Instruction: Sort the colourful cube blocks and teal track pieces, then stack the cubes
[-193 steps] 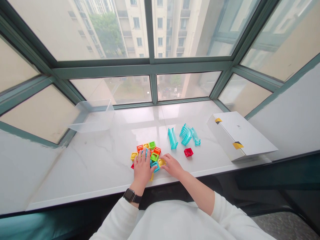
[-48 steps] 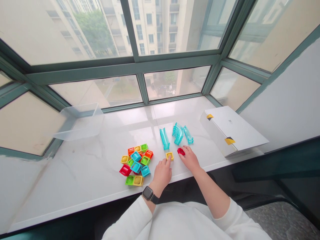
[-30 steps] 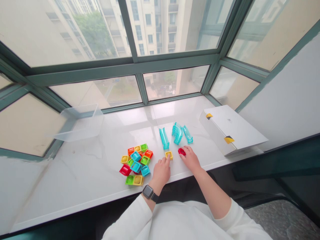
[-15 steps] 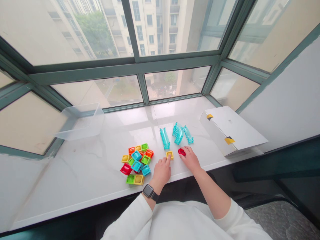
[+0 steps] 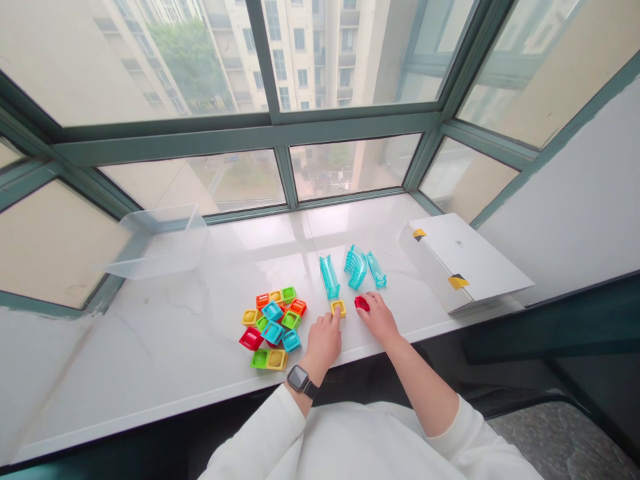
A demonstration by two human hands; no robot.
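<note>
White sleeves (image 5: 263,427) come in closest to us, with a dark smartwatch (image 5: 297,378) strapped on the left wrist. Just over the near edge of the pale, glossy worktop (image 5: 190,333), a green-and-yellow pair (image 5: 269,360) sits side by side at the front of the heap.

Now the left hand (image 5: 324,343): index finger out, tip down on a small yellow block (image 5: 341,306), the other fingers loosely bent, no grip on anything. And over to the right, the right hand (image 5: 381,320) has its fingertips closed around a red block (image 5: 361,304), which sits low at the worktop, just right of the yellow one and apart from it.

Left of both hands, there's the pile (image 5: 273,332), blue, green, orange, red and yellow blocks jumbled together, some tilted over others. Just beyond the two handled blocks lie the turquoise pieces: a straight track (image 5: 329,277) on the left, a curved track (image 5: 356,268) in the middle, a shorter piece (image 5: 377,269) close on its right.

Far right, a white box (image 5: 475,260) with yellow-and-black tabs; far left, a clear plastic bin (image 5: 155,269). Behind it all, green window frames (image 5: 215,139), then a tree (image 5: 193,67) and pale buildings (image 5: 340,60) outside.
</note>
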